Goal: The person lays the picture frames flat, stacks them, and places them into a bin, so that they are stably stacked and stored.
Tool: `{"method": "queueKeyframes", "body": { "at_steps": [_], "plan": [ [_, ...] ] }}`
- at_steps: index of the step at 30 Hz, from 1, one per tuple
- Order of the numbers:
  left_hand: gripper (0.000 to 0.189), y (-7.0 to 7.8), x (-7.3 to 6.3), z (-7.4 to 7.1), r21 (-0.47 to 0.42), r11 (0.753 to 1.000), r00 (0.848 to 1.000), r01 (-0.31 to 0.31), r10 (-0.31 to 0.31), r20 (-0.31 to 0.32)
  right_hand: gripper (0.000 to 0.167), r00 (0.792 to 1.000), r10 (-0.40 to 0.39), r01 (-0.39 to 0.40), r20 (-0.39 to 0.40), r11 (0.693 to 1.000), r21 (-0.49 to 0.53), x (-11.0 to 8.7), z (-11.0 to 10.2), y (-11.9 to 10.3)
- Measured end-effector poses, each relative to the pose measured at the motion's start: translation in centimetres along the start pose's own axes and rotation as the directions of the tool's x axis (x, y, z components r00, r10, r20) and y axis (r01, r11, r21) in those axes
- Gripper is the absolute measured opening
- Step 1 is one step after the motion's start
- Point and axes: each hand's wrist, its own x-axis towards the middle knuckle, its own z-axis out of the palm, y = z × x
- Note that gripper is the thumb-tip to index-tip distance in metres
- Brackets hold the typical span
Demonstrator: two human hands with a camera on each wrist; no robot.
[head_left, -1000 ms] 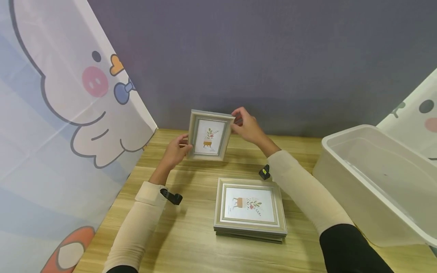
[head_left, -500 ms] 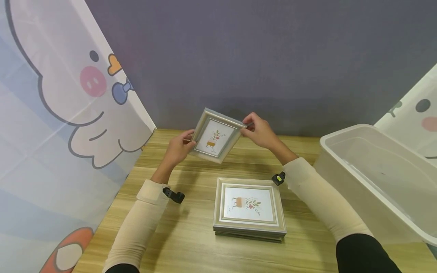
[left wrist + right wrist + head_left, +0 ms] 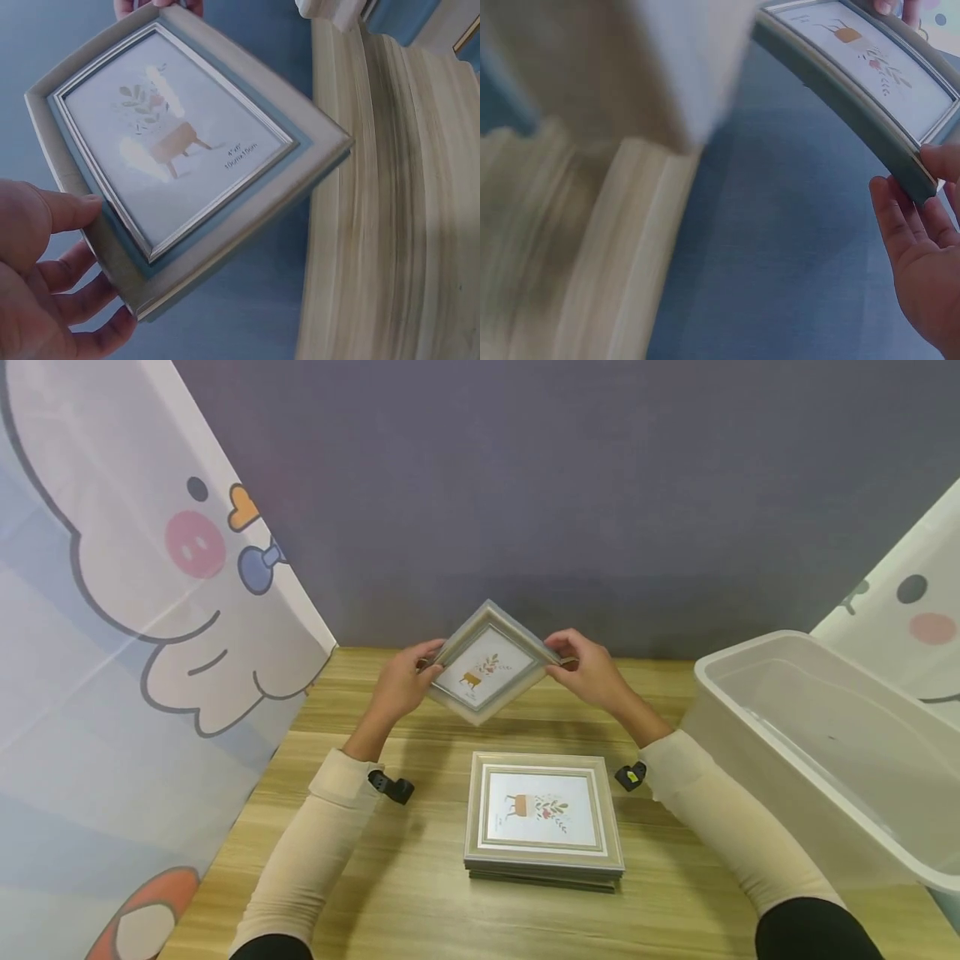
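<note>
One silvery-beige rectangular picture frame (image 3: 486,667); at least two matching stacked frames (image 3: 543,810) at five o'clock; one off-white oblong bin (image 3: 757,777) at three; two bare hands (image 3: 399,685).

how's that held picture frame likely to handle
The picture frame seems stiff: no sag between left hand and right hand. Glare in the left wrist view suggests a glossy, possibly breakable cover. Straight sides make rolling unlikely.

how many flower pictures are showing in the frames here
2: one picture in the tilted frame held by the left hand and right hand, another picture on top of the stack on the table. More may be hidden in the stack's lower frames.
</note>
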Motion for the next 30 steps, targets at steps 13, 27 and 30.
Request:
{"method": "queueKeyframes", "body": {
  "at_steps": [13,27,30],
  "plan": [
    [0.043,2.1,0.4,1.0,0.181,0.980,0.996,-0.077,0.084,-0.031,0.025,0.999,0.045,-0.045,0.008,0.998,0.051,-2.9,0.2,2.2],
    [0.027,4.1,0.7,1.9,0.205,0.963,0.980,-0.176,0.190,-0.054,0.024,0.993,0.092,-0.091,0.071,0.996,-0.015,-5.4,0.7,3.6],
    [0.027,4.5,0.8,2.0,0.233,0.947,0.971,-0.222,0.237,-0.040,0.026,0.994,0.087,-0.086,0.072,0.996,-0.018,-5.9,0.9,3.7]
  ]
}}
